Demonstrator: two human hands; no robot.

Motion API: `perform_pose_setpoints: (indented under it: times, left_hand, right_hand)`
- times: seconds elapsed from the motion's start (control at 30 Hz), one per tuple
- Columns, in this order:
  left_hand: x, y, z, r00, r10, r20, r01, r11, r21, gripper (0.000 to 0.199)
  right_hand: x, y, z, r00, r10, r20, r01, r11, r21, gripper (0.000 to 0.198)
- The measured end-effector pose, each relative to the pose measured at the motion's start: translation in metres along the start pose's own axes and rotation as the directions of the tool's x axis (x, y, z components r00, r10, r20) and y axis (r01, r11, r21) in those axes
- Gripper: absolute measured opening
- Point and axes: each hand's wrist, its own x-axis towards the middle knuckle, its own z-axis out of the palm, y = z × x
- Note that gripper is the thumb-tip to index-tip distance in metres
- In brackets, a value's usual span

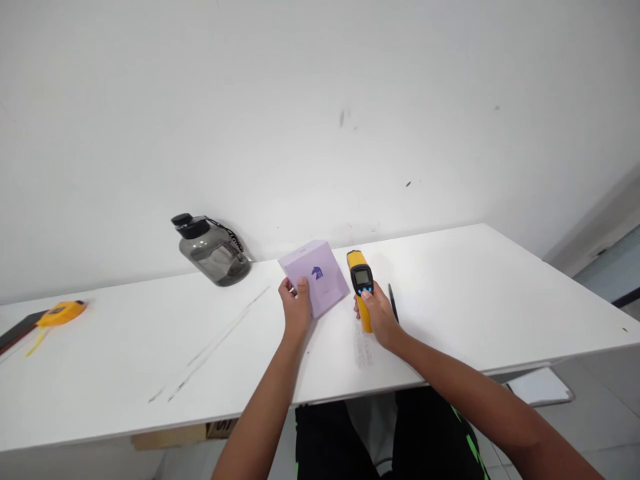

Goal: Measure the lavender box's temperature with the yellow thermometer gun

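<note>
My left hand (297, 305) grips the lower left side of a lilac box (327, 283), its thumb on the front face. A dark blue horse-head mark shows on that face, and the box leans at a tilt over the white table (450, 293). In my right hand (381, 313) is a yellow and black infrared thermometer (361, 280), held by its handle with the thumb at the blue buttons. Its small grey screen faces me, and I can make out no reading. A black pen (393, 303) lies just right of the thermometer, partly hidden by my right hand.
A grey see-through water bottle (215, 257) with a black lid stands at the back by the wall. Far left, a yellow tape measure (63, 313) lies by a dark flat object (20, 331). Below the table's front edge are a cardboard box (170, 437) and a white pad (540, 385).
</note>
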Motion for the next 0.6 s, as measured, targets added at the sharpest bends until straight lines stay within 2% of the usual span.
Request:
perform_pose_setpoints:
  times: [0.27,0.6]
  left_hand:
    - [-0.003,0.005,0.0,1.0,-0.01,-0.003,0.01,1.0,0.011,0.064]
    - [0.002,-0.002,0.0,1.0,0.005,-0.009,-0.006,1.0,-0.019,0.063]
  right_hand:
    - [0.0,0.0,-0.001,0.999,0.036,0.026,-0.035,0.999,-0.04,0.028]
    - [0.004,0.013,-0.005,1.0,0.008,0.027,-0.009,0.999,0.041,0.045]
